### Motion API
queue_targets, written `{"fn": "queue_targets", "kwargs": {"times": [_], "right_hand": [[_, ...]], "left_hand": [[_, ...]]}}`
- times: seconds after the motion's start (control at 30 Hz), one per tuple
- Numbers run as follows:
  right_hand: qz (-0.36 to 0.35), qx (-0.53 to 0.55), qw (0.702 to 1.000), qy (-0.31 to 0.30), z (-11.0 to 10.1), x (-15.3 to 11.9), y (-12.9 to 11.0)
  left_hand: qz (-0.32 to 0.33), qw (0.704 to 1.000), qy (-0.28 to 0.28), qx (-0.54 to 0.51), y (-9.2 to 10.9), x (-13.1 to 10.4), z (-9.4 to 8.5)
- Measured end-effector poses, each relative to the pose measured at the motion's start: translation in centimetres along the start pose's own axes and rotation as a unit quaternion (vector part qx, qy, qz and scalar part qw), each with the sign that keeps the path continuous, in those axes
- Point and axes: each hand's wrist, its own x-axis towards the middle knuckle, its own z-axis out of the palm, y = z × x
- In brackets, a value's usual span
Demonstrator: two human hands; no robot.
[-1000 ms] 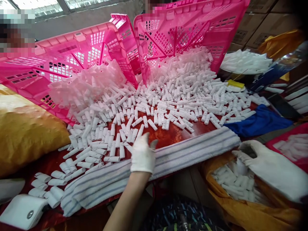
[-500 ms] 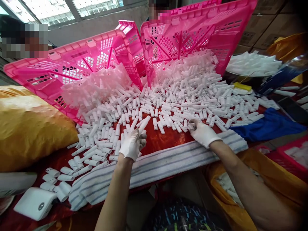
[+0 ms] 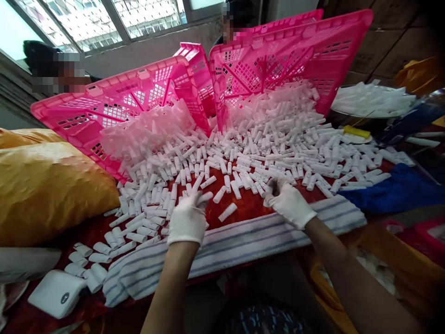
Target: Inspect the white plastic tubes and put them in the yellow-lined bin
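Note:
White tubes (image 3: 227, 212) lie in a wide heap over a red cloth (image 3: 215, 214). My left hand (image 3: 189, 218), in a white glove, is closed on a white tube (image 3: 205, 198) whose end sticks out past the fingers. To the right, my right hand (image 3: 288, 202), gloved too, has its fingers curled at the near edge of the heap; whether something small is between the fingertips cannot be made out. A striped towel (image 3: 243, 236) lies along the table's near edge, beneath both wrists.
Two tilted pink baskets (image 3: 121, 104) spill tubes at the back. A yellow bag (image 3: 52, 185) and a white box (image 3: 55, 294) are on the left, a blue cloth (image 3: 399, 188) on the right. Two people are beyond the baskets.
Loose tubes now lie on the red cloth between my hands. My left hand has turned palm down over a tube, and my right hand's fingers have curled in. The whole view has shifted slightly.

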Motion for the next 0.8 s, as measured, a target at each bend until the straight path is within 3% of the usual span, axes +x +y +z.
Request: {"fn": "queue_targets", "kwargs": {"times": [0.07,0.13,0.23,0.3,0.4,0.47,0.53,0.7,0.8], "right_hand": [[0.023,0.15,0.988,-0.016,0.9,-0.7,-1.7],[0.045,0.311,0.949,-0.022,1.7,-1.3,-3.4],[0.066,0.469,0.88,-0.018,2.2,-1.5,-5.4],[0.079,0.511,0.856,-0.017,2.2,-1.5,-6.1],[0.087,0.496,0.864,-0.007,1.9,-1.5,-6.2],[0.067,0.447,0.892,-0.008,1.8,-1.8,-5.9],[0.031,0.396,0.917,-0.035,1.7,-2.2,-5.4],[-0.063,0.33,0.937,-0.094,0.8,-2.4,-4.0],[-0.126,0.313,0.934,-0.121,0.0,-2.2,-3.7]], "left_hand": [[-0.043,0.997,0.039,-0.045,0.4,-0.3,-0.2],[-0.108,0.98,-0.002,-0.167,1.3,-0.9,-0.1],[-0.192,0.883,-0.145,-0.403,2.9,-2.4,1.1],[-0.21,0.831,-0.181,-0.481,4.0,-3.5,2.2],[-0.207,0.817,-0.181,-0.506,5.2,-4.7,3.3],[-0.209,0.808,-0.193,-0.515,5.6,-5.1,3.7],[-0.22,0.776,-0.229,-0.545,5.9,-5.2,4.0],[-0.287,0.636,-0.319,-0.642,5.8,-4.8,4.1],[-0.335,0.518,-0.42,-0.666,5.2,-4.4,3.6]]}}
